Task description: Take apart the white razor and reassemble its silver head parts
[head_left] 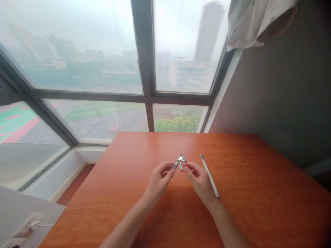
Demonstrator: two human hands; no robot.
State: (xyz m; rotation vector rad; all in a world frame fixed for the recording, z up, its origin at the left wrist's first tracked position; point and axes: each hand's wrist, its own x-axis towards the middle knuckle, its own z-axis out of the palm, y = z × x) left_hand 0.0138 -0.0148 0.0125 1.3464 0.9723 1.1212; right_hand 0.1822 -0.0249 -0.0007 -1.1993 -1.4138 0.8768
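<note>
Both my hands are raised over a reddish-brown wooden table (258, 193), fingertips nearly meeting. My left hand (158, 181) pinches a small silver metal razor (179, 161) by its short handle, with the head pointing up and to the right. My right hand (198, 179) is closed in a pinch at the razor's lower end, on a small metal piece I cannot make out clearly. A white toothbrush (210, 175) lies flat on the table just right of my right hand, bristles at the far end.
Large windows (103, 69) rise behind the table's far edge. A grey wall (284, 86) runs along the right, with a pale cloth (256, 20) hanging at the top. A white surface with a socket and plug (28, 224) sits at lower left.
</note>
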